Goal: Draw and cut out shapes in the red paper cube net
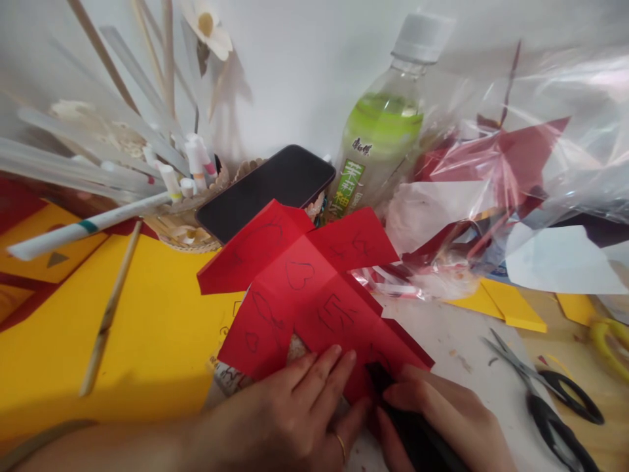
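A folded red paper cross (304, 262) lies in front of me, with dark hand-drawn hearts and characters on its panels. My left hand (295, 413) rests on its lower part, fingers stretched out flat, a thin ring on one finger. In my right hand (442, 413) is a thick black pen (407, 419), gripped between thumb and fingers. Its tip touches, or nearly touches, the lowest red panel beside a dark curved mark. My hands hide the panel's bottom edge. Beneath the paper is a white, stained sheet (442, 341).
Scissors (535, 387) lie open at right, near yellow handles (612, 344). Behind stand a green drink bottle (383, 124), a phone (270, 190) on a woven basket (191, 239) of markers, and clear plastic wrap (540, 157). A wooden stick (111, 314) lies on yellow paper (162, 328).
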`<state>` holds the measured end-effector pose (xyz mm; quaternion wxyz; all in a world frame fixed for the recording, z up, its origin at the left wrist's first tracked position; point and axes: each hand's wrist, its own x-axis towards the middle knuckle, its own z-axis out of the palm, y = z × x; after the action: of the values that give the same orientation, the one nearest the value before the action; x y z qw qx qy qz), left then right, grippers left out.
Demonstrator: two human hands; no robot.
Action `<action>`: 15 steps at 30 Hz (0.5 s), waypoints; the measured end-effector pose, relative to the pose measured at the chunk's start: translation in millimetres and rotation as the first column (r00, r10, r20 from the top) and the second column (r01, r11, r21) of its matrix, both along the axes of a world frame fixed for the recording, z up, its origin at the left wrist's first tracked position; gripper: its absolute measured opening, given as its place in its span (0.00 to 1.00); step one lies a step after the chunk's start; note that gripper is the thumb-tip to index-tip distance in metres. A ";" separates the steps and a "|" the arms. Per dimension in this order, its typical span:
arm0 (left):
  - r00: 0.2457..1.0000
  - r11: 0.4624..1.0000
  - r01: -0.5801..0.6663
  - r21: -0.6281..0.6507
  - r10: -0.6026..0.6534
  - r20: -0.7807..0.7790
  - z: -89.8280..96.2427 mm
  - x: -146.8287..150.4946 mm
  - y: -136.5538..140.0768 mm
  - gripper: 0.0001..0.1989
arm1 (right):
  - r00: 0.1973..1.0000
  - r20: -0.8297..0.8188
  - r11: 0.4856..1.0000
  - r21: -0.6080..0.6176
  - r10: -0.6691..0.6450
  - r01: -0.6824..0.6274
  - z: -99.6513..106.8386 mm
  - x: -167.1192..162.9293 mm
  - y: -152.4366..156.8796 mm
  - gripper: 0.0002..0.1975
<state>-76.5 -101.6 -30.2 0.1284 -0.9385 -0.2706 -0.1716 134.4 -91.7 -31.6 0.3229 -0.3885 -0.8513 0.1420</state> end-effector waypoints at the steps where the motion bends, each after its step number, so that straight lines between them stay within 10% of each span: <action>1: 1.000 1.000 0.001 0.000 -0.001 0.001 -0.1 0.4 0.3 0.19 | 1.000 0.001 1.000 0.002 0.012 -0.012 -0.4 -0.5 -0.3 0.08; 15: 0.996 0.997 -0.067 -0.028 0.068 0.049 -5.8 6.6 -6.5 0.21 | 0.987 0.091 0.990 -0.056 0.135 -0.131 6.9 3.1 -3.2 0.11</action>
<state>-69.8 -108.1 -36.0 0.1150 -0.9258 -0.3075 -0.1872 137.5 -94.9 -24.8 0.2622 -0.3451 -0.8858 0.1661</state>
